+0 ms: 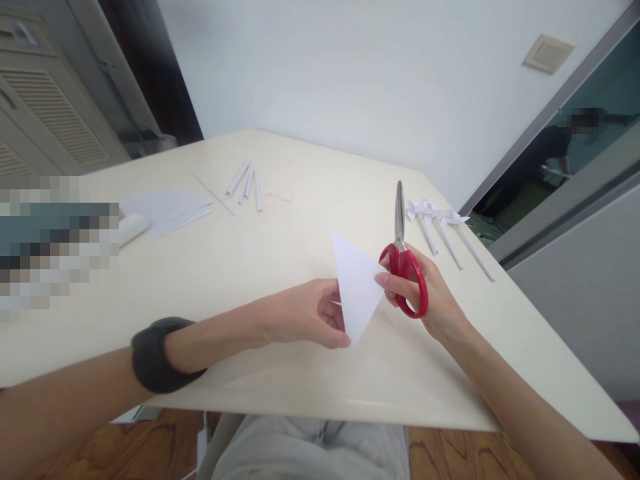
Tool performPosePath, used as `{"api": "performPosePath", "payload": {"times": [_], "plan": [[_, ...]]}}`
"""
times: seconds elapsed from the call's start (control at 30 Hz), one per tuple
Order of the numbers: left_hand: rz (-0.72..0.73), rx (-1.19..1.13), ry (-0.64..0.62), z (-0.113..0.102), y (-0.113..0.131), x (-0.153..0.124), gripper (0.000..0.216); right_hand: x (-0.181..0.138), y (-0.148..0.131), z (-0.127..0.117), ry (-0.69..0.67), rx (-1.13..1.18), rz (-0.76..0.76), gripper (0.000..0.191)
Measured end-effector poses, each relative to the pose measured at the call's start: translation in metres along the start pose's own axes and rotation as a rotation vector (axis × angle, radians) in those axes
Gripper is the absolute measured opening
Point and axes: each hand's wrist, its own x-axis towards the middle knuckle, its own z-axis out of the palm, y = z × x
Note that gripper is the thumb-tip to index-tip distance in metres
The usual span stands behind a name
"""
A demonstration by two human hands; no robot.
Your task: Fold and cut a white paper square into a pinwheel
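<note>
A pale table (pixel 300 240) bears white sheets (pixel 167 205), rolled tubes (pixel 247 181), a thin stick (pixel 213 193), scraps (pixel 286 198) and pinwheels (pixel 449 243)

left hand (pixel 307 312) half-curled — right hand (pixel 437 300) pinching, arms (pixel 230 332) angled inward

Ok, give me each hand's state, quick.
Left hand: partly curled, thumb at the lower corner of the white paper; whether it grips can't be told.
Right hand: closed, holding red-handled scissors and pinching the paper's right corner.
</note>
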Motion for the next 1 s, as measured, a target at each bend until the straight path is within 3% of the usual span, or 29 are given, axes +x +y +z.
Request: {"api": "performPosePath", "payload": {"times": [0.17, 0.3, 0.4, 0.47, 0.63, 0.87, 1.0], "plan": [[-0.03, 0.004, -0.051, 0.001, 0.001, -0.001, 0.028, -0.002, -0.003, 0.001, -0.047, -0.001, -0.011, 0.022], [-0.028, 0.002, -0.022, -0.002, 0.002, -0.002, 0.022, -0.002, -0.007, 0.001, -0.006, -0.001, -0.039, 0.02], [0.015, -0.067, 0.077, -0.006, 0.007, -0.002, 0.024, -0.002, -0.007, -0.003, 0.036, 0.012, -0.043, 0.02], [0.078, -0.101, 0.208, -0.009, 0.011, -0.003, 0.018, -0.003, -0.006, -0.005, 0.035, 0.006, -0.037, 0.02], [0.246, -0.158, 0.463, -0.014, 0.017, -0.006, 0.008, -0.01, -0.001, 0.001, -0.103, 0.029, 0.035, 0.033], [0.241, -0.09, 0.528, -0.018, 0.014, -0.017, 0.018, -0.016, 0.001, 0.016, -0.257, 0.101, 0.052, 0.047], [0.247, -0.053, 0.522, -0.014, 0.02, -0.016, 0.019, -0.021, -0.001, 0.018, -0.376, 0.073, 0.14, 0.051]]}}
